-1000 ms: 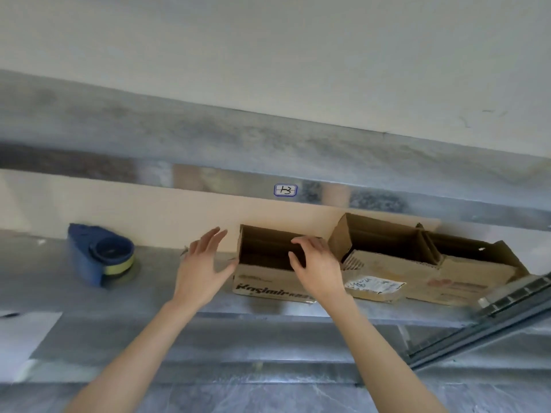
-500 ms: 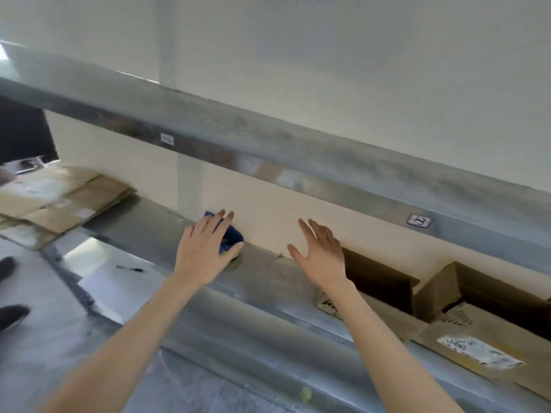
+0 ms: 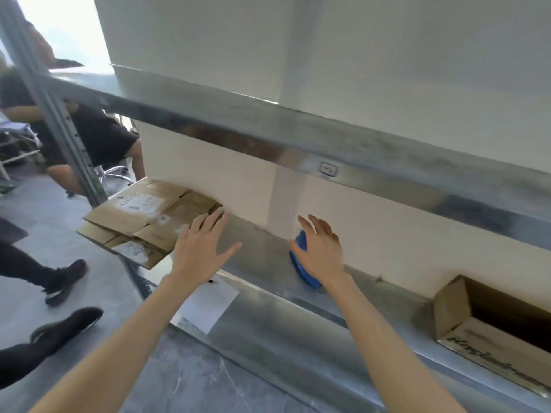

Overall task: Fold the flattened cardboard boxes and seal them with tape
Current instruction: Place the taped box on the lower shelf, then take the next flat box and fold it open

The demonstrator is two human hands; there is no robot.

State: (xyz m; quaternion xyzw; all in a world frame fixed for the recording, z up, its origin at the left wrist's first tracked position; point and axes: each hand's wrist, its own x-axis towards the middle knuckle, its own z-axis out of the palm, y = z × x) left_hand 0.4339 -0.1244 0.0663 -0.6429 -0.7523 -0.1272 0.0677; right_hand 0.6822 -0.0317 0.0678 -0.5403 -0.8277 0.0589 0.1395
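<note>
Both hands flat, fingers spread, nothing held. L hand (image 3: 198, 248) is over the right edge of the flattened-box stack (image 3: 140, 216) at the left end of the shelf (image 3: 262, 251); contact unclear. R hand (image 3: 320, 251) is just in front of the blue tape dispenser (image 3: 305, 277). Risk, imo: the stack overhangs the shelf edge, so dragging one sheet could pull the lot onto the floor. R hand could also knock the dispenser.

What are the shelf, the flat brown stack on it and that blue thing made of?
The shelf looks like bare sheet metal: grey, dully reflective, smudged. The flat stack is brown cardboard, matte, with creased flaps and paper labels. The blue thing seems smooth plastic, though the right hand hides most of it.
</note>
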